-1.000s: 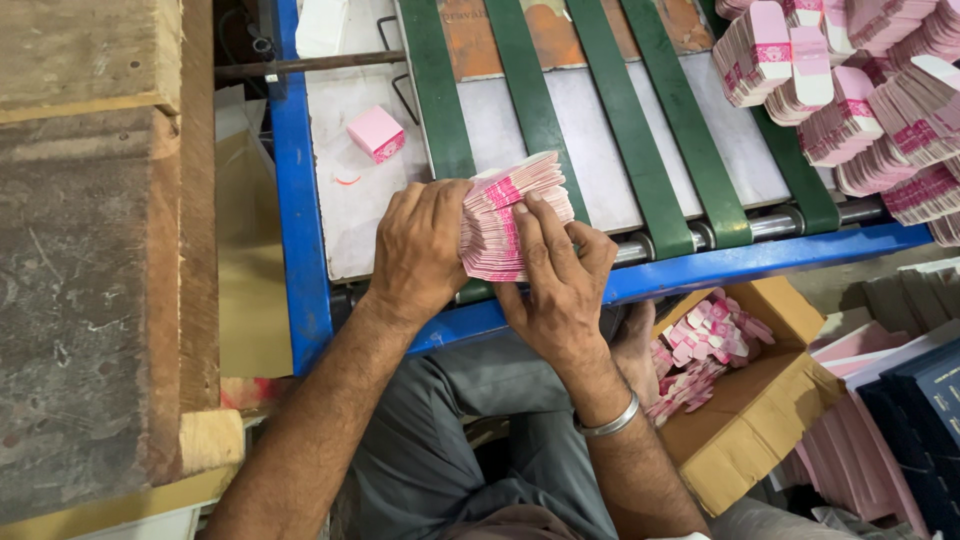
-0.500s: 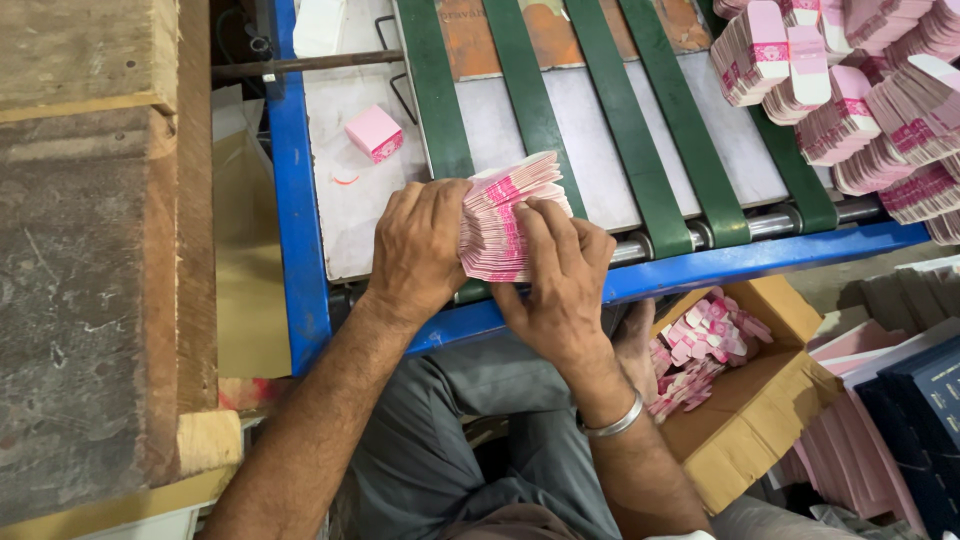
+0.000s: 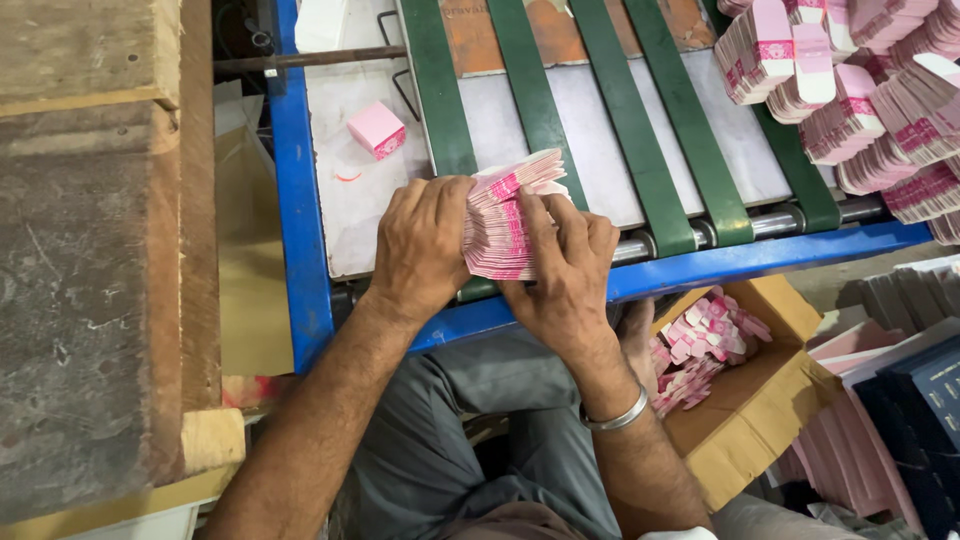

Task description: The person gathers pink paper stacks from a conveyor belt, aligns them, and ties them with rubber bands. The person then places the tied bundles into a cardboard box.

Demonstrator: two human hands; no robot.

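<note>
place: small printing or packaging workshop
machine: blue-framed conveyor [image 3: 300, 250] with green belts [image 3: 535, 110]
stock: stacks of flat pink cartons [image 3: 860, 110] at its far right corner
storage: cardboard box [image 3: 770, 400] of pink cartons on floor

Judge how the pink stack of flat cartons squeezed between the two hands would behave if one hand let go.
The stack would probably fan apart: its loose sheets already splay at the top. It likely bends, since left hand and right hand press both sides.

matt paper stack [image 3: 505, 225], glossy metal bangle [image 3: 617, 417]
</note>
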